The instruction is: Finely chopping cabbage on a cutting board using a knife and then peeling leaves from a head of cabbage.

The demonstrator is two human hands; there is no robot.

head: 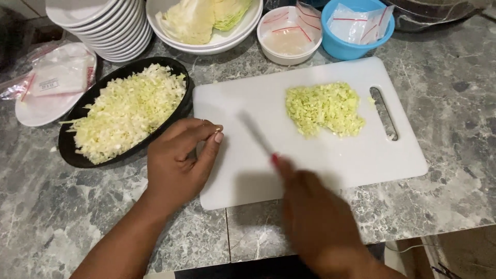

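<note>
A white cutting board [330, 160] lies on the grey marble counter with a pile of chopped cabbage [324, 109] near its handle slot. My right hand [315, 217], blurred by motion, grips a knife [256, 133] whose blade points up-left over the bare part of the board. At the board's left edge my left hand [178, 163] hovers with fingers curled and fingertips pinched together; whether it holds a shred is unclear. Just left of it sits a black oval dish [70, 150] heaped with chopped cabbage [129, 111].
Behind the board stand a white bowl with cabbage wedges [204, 20], a stack of white plates [106, 23], a small white bowl [288, 33] and a blue bowl [356, 28] holding plastic bags. A white plate with bags [49, 85] sits far left. The counter edge runs along the bottom.
</note>
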